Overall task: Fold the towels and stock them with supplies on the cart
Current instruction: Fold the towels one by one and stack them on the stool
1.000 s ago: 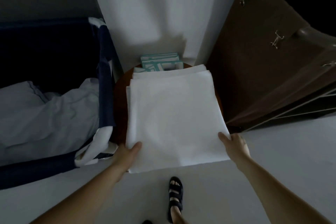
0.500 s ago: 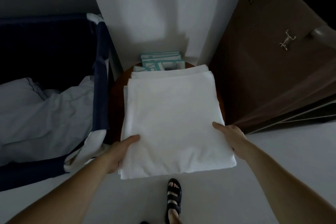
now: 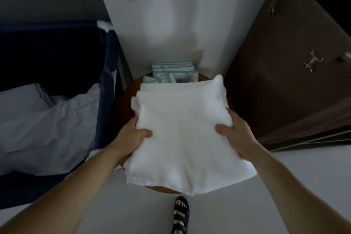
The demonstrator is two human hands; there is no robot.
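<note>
Towels: we see the folded white towels (image 3: 180,148) over the round tabletop (image 3: 158,189), overhanging its near edge.
Hands: our left hand (image 3: 133,138) and right hand (image 3: 236,135) grip the towels' sides, thumbs on top.
Far edge: teal boxes (image 3: 174,74).

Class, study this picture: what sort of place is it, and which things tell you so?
Probably a hotel housekeeping corner: a stack of folded white towels on a small round table, crumpled white linen heaped in a blue fabric cart beside it, and teal-and-white packets behind the towels.
</note>
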